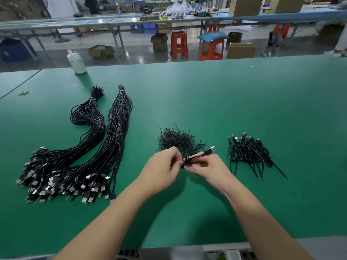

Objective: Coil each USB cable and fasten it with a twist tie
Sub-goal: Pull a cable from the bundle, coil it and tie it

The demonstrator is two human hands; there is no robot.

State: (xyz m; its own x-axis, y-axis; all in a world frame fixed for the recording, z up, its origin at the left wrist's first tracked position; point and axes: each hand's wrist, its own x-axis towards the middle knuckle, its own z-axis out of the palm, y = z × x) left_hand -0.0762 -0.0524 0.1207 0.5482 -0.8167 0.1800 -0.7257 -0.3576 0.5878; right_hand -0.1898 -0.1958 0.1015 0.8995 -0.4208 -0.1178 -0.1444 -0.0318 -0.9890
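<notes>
Above the green table, my right hand grips a coiled black USB cable; its silver plug sticks out up and to the right. My left hand pinches a black twist tie at the coil's left side. Just behind the hands lies a loose heap of black twist ties. Two long bundles of uncoiled USB cables lie at the left, plugs toward me. A pile of coiled, tied cables sits at the right.
A white bottle stands at the table's far left edge. Beyond the table are orange stools, cardboard boxes and other workbenches. The table's near edge runs just below my forearms.
</notes>
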